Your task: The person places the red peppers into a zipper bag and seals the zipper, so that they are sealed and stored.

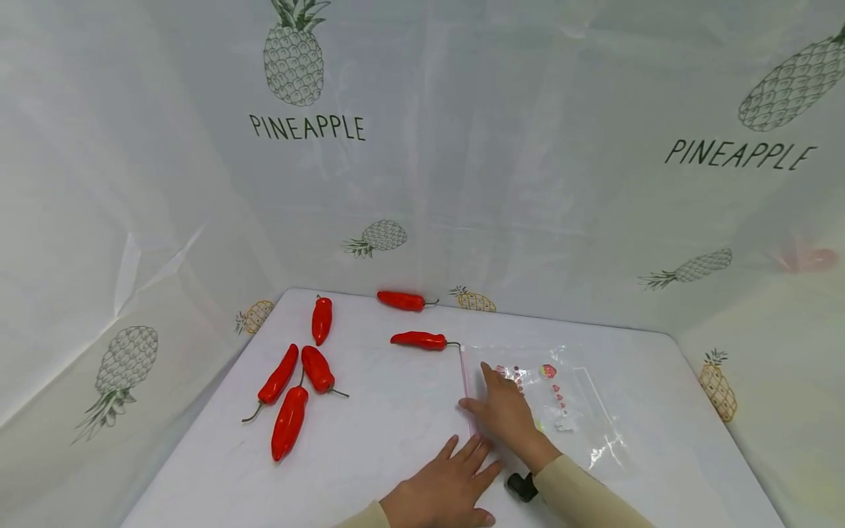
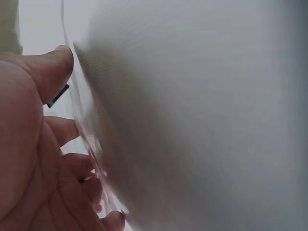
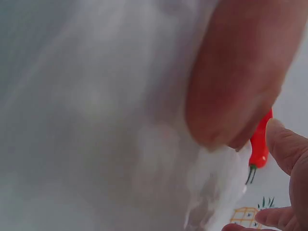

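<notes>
A clear zip-lock bag (image 1: 581, 411) with small strawberry and heart prints lies flat on the white table. Its pink zip edge (image 1: 465, 381) faces left. My right hand (image 1: 507, 412) rests over the bag's left part, index finger stretched forward and thumb out to the side across the zip edge. Lower down, my left hand (image 1: 449, 488) lies palm down with fingers spread, fingertips right at the near end of the zip edge. In the left wrist view, the fingers (image 2: 62, 72) show close to the table surface. Neither hand grips anything.
A red chili pepper (image 1: 419, 340) lies by the bag's far left corner, its stem reaching the corner. Another pepper (image 1: 403, 301) is at the back edge. Several more, including one pepper (image 1: 289, 424), are at left. A black object (image 1: 521, 487) is beside the right wrist. Pineapple-print sheeting (image 1: 462, 183) surrounds the table.
</notes>
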The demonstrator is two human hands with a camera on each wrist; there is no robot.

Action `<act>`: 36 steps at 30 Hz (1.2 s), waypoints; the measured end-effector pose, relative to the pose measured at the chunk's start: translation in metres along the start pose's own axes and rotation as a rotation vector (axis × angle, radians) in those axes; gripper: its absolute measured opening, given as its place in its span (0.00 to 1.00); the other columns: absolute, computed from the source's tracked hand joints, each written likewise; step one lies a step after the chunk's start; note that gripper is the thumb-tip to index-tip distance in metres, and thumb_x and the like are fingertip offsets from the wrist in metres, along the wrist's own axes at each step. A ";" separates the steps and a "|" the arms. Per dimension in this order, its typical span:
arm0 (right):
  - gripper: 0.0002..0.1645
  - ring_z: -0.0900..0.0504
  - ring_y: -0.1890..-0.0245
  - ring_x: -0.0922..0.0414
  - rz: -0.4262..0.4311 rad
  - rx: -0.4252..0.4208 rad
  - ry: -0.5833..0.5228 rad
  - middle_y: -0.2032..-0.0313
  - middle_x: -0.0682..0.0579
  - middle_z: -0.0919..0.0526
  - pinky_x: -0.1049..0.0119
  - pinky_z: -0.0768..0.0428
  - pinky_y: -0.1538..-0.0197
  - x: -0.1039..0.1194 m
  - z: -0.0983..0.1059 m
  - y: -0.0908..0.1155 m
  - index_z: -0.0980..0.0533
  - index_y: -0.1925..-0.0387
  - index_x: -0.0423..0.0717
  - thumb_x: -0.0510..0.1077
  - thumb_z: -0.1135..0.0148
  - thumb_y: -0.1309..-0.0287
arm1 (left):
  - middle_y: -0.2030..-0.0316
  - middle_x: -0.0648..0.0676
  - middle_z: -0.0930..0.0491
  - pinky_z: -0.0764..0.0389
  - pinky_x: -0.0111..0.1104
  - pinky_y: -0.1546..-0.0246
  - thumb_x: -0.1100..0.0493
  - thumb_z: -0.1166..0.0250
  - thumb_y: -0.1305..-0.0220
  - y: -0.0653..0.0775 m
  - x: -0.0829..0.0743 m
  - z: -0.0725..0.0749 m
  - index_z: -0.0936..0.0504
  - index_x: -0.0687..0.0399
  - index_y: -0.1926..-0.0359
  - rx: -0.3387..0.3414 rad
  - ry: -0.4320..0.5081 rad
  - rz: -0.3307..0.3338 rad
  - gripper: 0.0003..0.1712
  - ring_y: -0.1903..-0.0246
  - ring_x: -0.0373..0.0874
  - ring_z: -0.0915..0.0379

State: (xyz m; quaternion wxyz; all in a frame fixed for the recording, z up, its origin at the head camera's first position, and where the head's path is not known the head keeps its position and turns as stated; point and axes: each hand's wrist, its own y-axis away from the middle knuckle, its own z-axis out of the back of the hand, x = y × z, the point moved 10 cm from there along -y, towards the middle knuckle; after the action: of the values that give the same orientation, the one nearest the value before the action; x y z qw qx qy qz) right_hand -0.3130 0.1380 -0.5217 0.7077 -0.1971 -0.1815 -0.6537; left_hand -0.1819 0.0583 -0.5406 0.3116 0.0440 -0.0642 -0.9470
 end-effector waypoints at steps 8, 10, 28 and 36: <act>0.56 0.24 0.35 0.30 0.018 -0.051 0.092 0.34 0.34 0.21 0.26 0.29 0.34 0.005 -0.007 -0.001 0.33 0.25 0.36 0.60 0.21 0.47 | 0.18 0.47 0.42 0.34 0.48 0.23 0.30 0.49 0.22 0.017 0.018 -0.006 0.39 0.38 0.18 0.025 0.124 0.030 0.40 0.18 0.44 0.49; 0.56 0.23 0.36 0.30 0.023 -0.059 0.107 0.34 0.34 0.20 0.25 0.29 0.35 0.006 -0.008 -0.001 0.33 0.26 0.36 0.59 0.20 0.47 | 0.19 0.46 0.41 0.34 0.48 0.22 0.30 0.47 0.23 0.022 0.029 -0.006 0.38 0.36 0.18 0.036 0.172 0.066 0.39 0.18 0.43 0.49; 0.48 0.18 0.41 0.35 0.008 -0.027 0.027 0.39 0.36 0.16 0.36 0.20 0.38 0.005 0.000 -0.002 0.32 0.26 0.38 0.49 0.22 0.42 | 0.19 0.56 0.42 0.19 0.62 0.39 0.49 0.20 0.41 0.171 0.218 0.035 0.43 0.24 0.18 -0.374 0.591 0.691 0.56 0.23 0.62 0.42; 0.43 0.15 0.45 0.38 0.036 -0.019 -0.014 0.46 0.36 0.13 0.41 0.17 0.41 0.001 0.009 -0.005 0.30 0.28 0.35 0.44 0.25 0.41 | 0.28 0.67 0.35 0.10 0.46 0.49 0.54 0.22 0.38 0.240 0.280 0.014 0.43 0.46 0.17 -0.488 0.924 0.839 0.55 0.35 0.64 0.28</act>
State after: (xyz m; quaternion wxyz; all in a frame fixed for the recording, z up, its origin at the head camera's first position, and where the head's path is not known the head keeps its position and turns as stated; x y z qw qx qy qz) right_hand -0.3184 0.1414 -0.5129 0.7161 -0.2115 -0.1768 -0.6412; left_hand -0.2685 -0.2986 -0.5033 0.6499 0.3447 0.2801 -0.6168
